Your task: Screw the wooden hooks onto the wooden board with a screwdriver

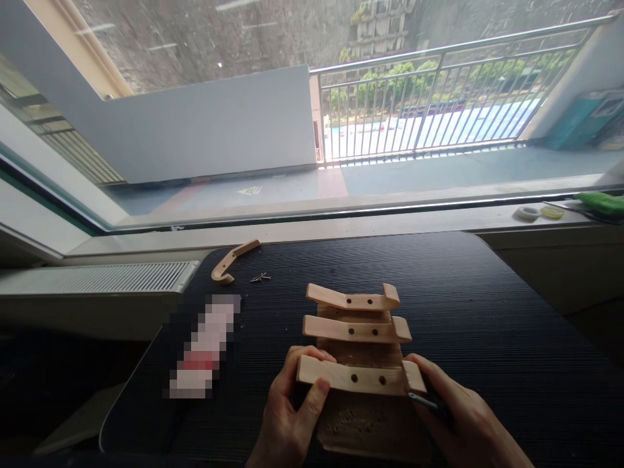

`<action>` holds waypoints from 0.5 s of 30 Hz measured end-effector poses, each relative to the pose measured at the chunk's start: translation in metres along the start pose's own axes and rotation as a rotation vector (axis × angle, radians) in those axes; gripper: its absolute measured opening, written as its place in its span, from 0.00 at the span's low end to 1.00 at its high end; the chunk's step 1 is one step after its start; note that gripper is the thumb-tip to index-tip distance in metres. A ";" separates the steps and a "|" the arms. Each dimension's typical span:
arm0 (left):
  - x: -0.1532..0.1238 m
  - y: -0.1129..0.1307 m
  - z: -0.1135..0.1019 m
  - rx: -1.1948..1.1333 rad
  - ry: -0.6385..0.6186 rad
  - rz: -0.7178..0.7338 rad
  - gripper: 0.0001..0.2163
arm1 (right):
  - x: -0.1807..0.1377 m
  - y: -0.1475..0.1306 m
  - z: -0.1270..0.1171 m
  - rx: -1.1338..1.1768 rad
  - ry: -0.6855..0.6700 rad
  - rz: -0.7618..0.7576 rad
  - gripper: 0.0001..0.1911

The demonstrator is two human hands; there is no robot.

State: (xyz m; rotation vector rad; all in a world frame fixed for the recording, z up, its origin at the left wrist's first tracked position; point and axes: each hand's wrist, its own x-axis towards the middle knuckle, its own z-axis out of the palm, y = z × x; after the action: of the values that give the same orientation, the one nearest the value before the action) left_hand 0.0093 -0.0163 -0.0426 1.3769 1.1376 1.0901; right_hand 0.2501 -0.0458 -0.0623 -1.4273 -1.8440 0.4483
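Three curved wooden hooks, the nearest hook (368, 379), the middle hook (336, 327) and the far hook (336, 297), lie crosswise on a wooden board (361, 422). Each hook has two dark holes and an upturned right end. My left hand (297, 400) pinches the left end of the nearest hook, thumb in front and fingers behind. My right hand (455, 403) rests against that hook's right end and holds a screwdriver (429, 403), its metal shaft pointing left and its dark handle mostly hidden. Small holes pepper the board's near part.
A loose wooden hook (234, 260) and several small screws (261, 277) lie at the back left of the black table (439, 273). A pixelated pinkish item (207, 351) is at left. Tape rolls (529, 212) and a green cloth-like thing (602, 203) sit on the windowsill (341, 221).
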 end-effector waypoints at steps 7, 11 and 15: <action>0.000 0.002 0.002 -0.031 0.042 -0.008 0.11 | 0.001 0.005 -0.001 -0.001 -0.033 -0.045 0.17; -0.001 0.003 0.003 -0.042 0.046 -0.025 0.11 | 0.002 0.007 -0.004 -0.050 -0.062 -0.094 0.18; -0.003 0.003 0.004 -0.044 0.071 -0.043 0.12 | 0.004 0.007 -0.010 -0.077 -0.113 -0.152 0.22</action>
State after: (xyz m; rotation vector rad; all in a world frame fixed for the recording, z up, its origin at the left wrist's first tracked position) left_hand 0.0132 -0.0198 -0.0405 1.2832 1.1824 1.1338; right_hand 0.2614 -0.0412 -0.0587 -1.3239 -2.0640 0.3927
